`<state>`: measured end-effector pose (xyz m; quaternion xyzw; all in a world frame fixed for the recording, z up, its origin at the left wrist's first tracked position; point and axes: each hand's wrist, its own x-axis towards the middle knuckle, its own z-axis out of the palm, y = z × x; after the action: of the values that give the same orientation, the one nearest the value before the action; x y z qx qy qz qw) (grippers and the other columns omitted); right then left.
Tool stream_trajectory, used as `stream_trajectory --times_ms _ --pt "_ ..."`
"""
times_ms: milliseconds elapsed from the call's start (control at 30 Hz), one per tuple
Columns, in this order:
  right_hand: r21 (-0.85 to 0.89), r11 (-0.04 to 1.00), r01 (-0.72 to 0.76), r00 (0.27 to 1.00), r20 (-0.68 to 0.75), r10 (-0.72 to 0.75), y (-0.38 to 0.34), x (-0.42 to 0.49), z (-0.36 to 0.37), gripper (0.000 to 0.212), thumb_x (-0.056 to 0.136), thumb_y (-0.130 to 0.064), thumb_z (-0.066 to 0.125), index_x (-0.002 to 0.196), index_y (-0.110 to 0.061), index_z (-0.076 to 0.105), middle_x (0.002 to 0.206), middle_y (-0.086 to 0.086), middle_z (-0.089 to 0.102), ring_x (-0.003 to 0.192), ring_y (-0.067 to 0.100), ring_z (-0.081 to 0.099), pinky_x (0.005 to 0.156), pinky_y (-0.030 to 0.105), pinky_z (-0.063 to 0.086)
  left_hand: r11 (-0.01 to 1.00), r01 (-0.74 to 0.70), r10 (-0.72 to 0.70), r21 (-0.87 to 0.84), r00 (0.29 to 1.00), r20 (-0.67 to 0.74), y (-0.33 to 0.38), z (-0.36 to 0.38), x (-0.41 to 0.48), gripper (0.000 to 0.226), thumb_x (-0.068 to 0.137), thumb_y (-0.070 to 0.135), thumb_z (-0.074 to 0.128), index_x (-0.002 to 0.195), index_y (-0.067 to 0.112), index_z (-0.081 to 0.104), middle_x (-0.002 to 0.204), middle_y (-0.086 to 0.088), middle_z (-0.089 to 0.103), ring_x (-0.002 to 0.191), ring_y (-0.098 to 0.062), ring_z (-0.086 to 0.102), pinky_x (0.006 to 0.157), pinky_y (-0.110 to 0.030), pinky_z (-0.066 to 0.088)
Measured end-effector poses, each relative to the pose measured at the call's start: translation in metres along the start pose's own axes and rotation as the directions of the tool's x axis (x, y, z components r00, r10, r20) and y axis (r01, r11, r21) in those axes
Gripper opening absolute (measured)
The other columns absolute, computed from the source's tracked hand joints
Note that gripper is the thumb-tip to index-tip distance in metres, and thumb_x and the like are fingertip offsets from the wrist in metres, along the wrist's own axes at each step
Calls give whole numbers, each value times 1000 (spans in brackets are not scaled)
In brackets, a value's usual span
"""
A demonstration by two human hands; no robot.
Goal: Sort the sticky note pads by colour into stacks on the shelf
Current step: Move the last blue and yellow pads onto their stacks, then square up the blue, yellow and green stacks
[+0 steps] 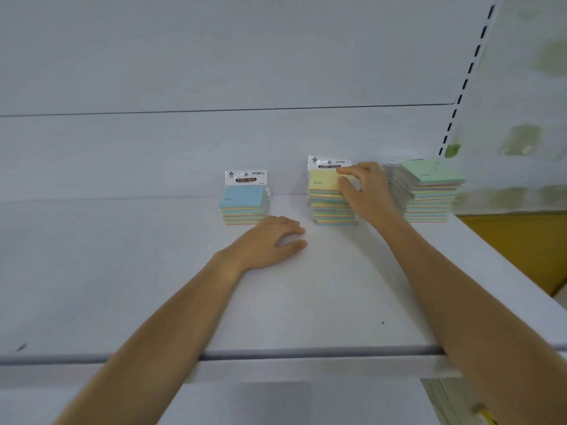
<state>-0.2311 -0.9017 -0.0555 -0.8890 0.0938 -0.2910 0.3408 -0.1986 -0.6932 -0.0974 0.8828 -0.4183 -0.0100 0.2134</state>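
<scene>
At centre frame, on the white shelf point(337, 302), the right hand point(366, 191) pinches the yellow-topped stack point(329, 194) by its top pad, light, stiff, probably slick in its wrapper and best held by the side edges, while the left hand point(271, 242) rests empty, fingers loosely spread.

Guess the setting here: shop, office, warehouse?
Probably a shop aisle. The white shelf hangs on a slotted upright like retail shelving, and the sticky note pads are still in hang-tab retail packs, piled in stacks.
</scene>
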Motion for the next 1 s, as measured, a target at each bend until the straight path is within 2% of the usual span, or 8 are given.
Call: stream_trajectory --times_ms 167,267,367,467,567,733,867,1000 --pt "-177 978 113 990 101 -96 9 -4 6 30 89 -28 55 115 -17 64 124 12 52 122 31 43 102 28 29 1000 -6 6 16 1000 -1 2 -1 -1 43 92 38 48 131 20 51 145 1 44 136 -15 35 114 -27 22" --pt "-189 959 210 978 56 -203 7 -11 3 41 85 -38 52 115 -13 64 124 15 55 121 35 45 103 32 29 999 -31 32 43 999 -21 3 -4 -3 43 92 38 48 131 18 51 143 1 47 134 -14 39 111 -23 24" --pt "-160 919 360 930 -23 -368 -4 -19 5 44 83 -37 47 112 -9 65 119 17 59 115 35 50 100 26 30 997 -77 82 28 971 -225 10 -13 -6 38 91 34 48 123 15 57 130 0 59 123 -15 50 99 -18 32" --pt "-55 908 414 909 -18 -416 -30 -28 11 42 84 -32 46 116 -9 62 121 16 58 116 28 49 98 17 28 997 -76 55 -23 875 -481 11 -33 -7 31 89 28 46 112 14 63 113 -1 66 107 -16 59 84 -18 39" --pt "-10 891 454 890 49 -453 -61 -34 24 37 85 -20 50 120 -10 59 122 13 56 117 26 53 96 21 35 998 -7 -29 -59 810 -585 -7 -56 -6 27 90 18 47 112 10 61 111 -8 64 102 -20 60 82 -18 37" --pt "42 965 258 941 218 -261 -94 -31 69 39 87 -13 52 126 -14 52 123 10 54 118 22 50 95 22 33 958 195 -279 -209 803 -527 -61 -74 -12 30 94 14 42 120 8 54 120 -16 58 107 -28 57 87 -27 40" --pt "56 998 -33 965 261 17 -91 -40 109 62 83 -24 62 138 -18 36 140 14 33 133 27 32 111 30 25 864 339 -488 -373 746 -453 -81 -75 -8 35 96 16 35 125 6 50 127 -18 55 114 -30 53 94 -32 40" --pt "-29 999 -30 956 292 37 -79 -39 118 71 81 -31 65 142 -26 29 146 13 21 137 28 23 115 37 23 853 292 -466 -433 799 -379 -83 -54 -10 39 94 28 39 127 7 47 128 -16 54 113 -28 55 94 -32 40"
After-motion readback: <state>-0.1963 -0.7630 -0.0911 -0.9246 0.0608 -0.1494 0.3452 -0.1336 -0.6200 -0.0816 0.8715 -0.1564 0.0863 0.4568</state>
